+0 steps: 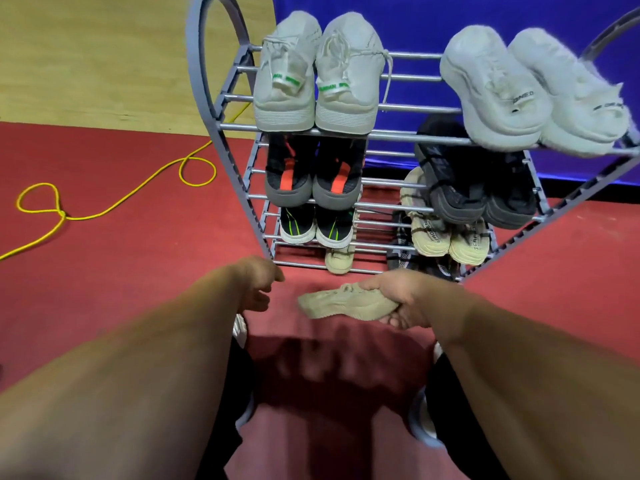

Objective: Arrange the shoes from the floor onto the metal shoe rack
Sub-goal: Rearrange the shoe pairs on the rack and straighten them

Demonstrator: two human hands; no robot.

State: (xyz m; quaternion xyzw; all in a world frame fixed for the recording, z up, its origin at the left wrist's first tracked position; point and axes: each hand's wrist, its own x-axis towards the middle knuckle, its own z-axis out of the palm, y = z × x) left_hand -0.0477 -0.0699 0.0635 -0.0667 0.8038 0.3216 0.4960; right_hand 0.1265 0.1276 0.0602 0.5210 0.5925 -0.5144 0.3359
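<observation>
The left hand (258, 287) and right hand (405, 301) are bare, as are both forearms up to the frame's edge. Black trousers (457, 410) cover the legs. The left shoe (244, 415) and right shoe (420, 426) show pale grey-white toes.

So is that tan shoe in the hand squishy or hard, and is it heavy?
Probably squishy: the tan shoe looks knitted, and its heel end seems to squash under the right hand. It is likely light too, since that one hand grips it by one end alone. It shouldn't roll, as its ridged sole looks fairly flat.
</observation>
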